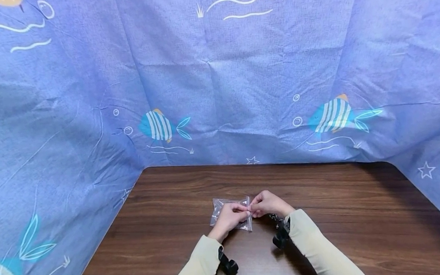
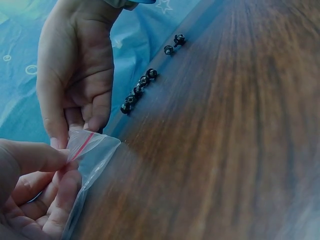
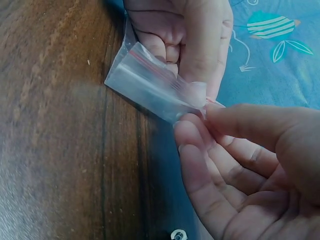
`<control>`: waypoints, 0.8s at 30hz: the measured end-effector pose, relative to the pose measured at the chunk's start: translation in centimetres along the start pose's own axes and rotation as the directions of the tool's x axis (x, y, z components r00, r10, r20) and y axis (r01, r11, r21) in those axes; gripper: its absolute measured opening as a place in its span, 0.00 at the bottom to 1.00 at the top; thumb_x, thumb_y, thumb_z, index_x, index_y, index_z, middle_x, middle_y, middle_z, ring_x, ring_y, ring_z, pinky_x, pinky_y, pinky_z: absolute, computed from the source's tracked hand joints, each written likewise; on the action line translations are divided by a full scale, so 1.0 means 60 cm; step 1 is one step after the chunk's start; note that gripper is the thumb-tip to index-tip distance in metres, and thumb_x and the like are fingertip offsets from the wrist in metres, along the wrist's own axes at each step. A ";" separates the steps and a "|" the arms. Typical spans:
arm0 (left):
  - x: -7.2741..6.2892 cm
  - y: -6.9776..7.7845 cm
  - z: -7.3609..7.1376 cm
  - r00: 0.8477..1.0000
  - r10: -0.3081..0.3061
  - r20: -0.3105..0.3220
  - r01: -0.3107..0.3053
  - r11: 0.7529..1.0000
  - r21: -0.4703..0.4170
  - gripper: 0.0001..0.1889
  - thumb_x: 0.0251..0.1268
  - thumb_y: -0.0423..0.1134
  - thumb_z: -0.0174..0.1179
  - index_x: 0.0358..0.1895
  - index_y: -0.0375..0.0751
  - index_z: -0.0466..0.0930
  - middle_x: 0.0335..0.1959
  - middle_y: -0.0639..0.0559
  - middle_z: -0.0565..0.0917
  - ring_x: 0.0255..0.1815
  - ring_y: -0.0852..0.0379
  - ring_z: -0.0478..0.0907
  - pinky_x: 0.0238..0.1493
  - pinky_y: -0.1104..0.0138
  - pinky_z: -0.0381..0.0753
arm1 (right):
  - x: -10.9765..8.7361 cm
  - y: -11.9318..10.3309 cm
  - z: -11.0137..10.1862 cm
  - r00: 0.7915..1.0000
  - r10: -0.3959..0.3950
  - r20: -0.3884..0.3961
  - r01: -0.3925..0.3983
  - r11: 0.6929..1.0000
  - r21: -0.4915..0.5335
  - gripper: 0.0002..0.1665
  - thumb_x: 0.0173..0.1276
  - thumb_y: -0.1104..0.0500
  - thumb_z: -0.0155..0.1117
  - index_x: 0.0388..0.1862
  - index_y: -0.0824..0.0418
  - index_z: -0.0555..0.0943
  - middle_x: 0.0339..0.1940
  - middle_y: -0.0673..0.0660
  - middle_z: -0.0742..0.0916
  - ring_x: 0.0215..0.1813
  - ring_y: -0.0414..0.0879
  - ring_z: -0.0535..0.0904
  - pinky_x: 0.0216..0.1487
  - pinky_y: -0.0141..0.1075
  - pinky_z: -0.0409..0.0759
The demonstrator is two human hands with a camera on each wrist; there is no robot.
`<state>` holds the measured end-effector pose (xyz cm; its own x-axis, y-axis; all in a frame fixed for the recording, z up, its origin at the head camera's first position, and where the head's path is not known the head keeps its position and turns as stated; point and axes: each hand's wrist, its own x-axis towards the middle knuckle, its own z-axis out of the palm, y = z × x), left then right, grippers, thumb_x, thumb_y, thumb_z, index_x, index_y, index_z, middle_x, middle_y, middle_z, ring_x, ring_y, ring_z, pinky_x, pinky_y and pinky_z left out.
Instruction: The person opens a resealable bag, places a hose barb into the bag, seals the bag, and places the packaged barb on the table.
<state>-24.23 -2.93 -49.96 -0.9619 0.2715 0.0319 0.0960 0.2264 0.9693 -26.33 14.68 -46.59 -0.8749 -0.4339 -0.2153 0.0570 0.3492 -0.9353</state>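
Observation:
A clear zip bag (image 1: 218, 206) with a red line along its mouth lies flat-looking over the table, between both hands. My left hand (image 1: 228, 219) pinches the mouth edge between thumb and fingers. Right beside it, my right hand (image 1: 270, 204) pinches the same edge, the fingertips of both hands almost meeting. In the right wrist view the bag's mouth strip (image 3: 145, 85) slants up and left from the right thumb (image 3: 245, 122). The left wrist view has the bag's corner (image 2: 102, 150) sticking out past the left fingers.
Several small dark shiny nut-like pieces (image 2: 137, 90) lie in a loose row near the right hand. One hex nut (image 3: 178, 234) shows at the bottom of the right wrist view. A brown wooden table (image 1: 170, 194) is backed by blue fish-print cloth (image 1: 216, 90) on its sides.

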 end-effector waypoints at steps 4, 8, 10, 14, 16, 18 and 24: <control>0.002 0.002 0.001 1.000 -0.008 0.000 0.008 1.000 0.012 0.07 0.55 0.29 0.65 0.36 0.29 0.86 0.31 0.42 0.86 0.26 0.67 0.75 0.31 0.76 0.74 | 0.000 0.003 -0.001 1.000 0.000 0.000 0.000 1.000 -0.012 0.11 0.65 0.69 0.58 0.36 0.80 0.81 0.21 0.53 0.84 0.24 0.38 0.79 0.31 0.31 0.81; 0.006 0.000 0.002 1.000 -0.016 -0.003 0.016 1.000 0.021 0.06 0.55 0.29 0.65 0.34 0.29 0.86 0.26 0.47 0.84 0.25 0.66 0.74 0.30 0.75 0.72 | 0.000 0.008 -0.003 1.000 0.001 -0.009 -0.001 1.000 -0.020 0.11 0.64 0.68 0.57 0.36 0.79 0.81 0.20 0.52 0.84 0.24 0.37 0.79 0.31 0.31 0.81; 0.006 0.000 0.002 1.000 -0.016 -0.008 0.016 0.999 0.029 0.05 0.55 0.29 0.65 0.33 0.29 0.85 0.24 0.48 0.84 0.24 0.65 0.74 0.29 0.75 0.72 | 0.001 0.010 -0.005 1.000 0.000 -0.012 -0.001 1.000 -0.023 0.12 0.64 0.68 0.57 0.37 0.78 0.81 0.21 0.52 0.84 0.24 0.37 0.79 0.31 0.31 0.81; 0.006 -0.001 0.002 1.000 -0.013 -0.021 0.013 0.999 0.041 0.05 0.54 0.29 0.65 0.32 0.29 0.85 0.23 0.49 0.83 0.24 0.65 0.74 0.29 0.74 0.73 | 0.001 0.011 -0.006 1.000 -0.005 -0.012 0.004 1.000 -0.025 0.13 0.64 0.66 0.58 0.37 0.78 0.81 0.22 0.53 0.85 0.24 0.38 0.79 0.32 0.31 0.81; 0.006 -0.002 0.001 1.000 -0.009 -0.026 0.010 0.999 0.044 0.05 0.53 0.29 0.65 0.32 0.29 0.85 0.22 0.50 0.83 0.23 0.65 0.74 0.29 0.75 0.73 | 0.000 0.010 -0.005 1.000 -0.005 -0.013 0.004 1.000 -0.026 0.13 0.64 0.65 0.59 0.37 0.78 0.82 0.21 0.53 0.85 0.24 0.38 0.79 0.32 0.32 0.81; 0.005 -0.001 0.001 1.000 -0.005 -0.029 0.007 0.999 0.046 0.05 0.53 0.29 0.65 0.32 0.29 0.85 0.21 0.52 0.82 0.23 0.66 0.73 0.28 0.75 0.72 | 0.000 0.008 -0.004 1.000 -0.006 -0.018 0.006 0.999 -0.033 0.13 0.63 0.65 0.60 0.37 0.78 0.82 0.21 0.52 0.85 0.24 0.38 0.79 0.32 0.32 0.81; 0.005 -0.002 0.001 0.999 -0.020 -0.029 0.021 0.999 0.042 0.05 0.53 0.29 0.66 0.32 0.29 0.86 0.22 0.52 0.82 0.23 0.66 0.73 0.28 0.75 0.72 | 0.000 0.006 -0.001 0.999 -0.033 -0.024 0.032 0.998 -0.062 0.12 0.62 0.67 0.60 0.35 0.79 0.82 0.21 0.54 0.85 0.23 0.38 0.79 0.31 0.33 0.82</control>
<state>-24.49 -2.85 -50.10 -0.9707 0.2395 0.0195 0.0862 0.2716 0.9585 -26.31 14.86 -46.92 -0.8875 -0.4252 -0.1774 -0.0008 0.3866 -0.9223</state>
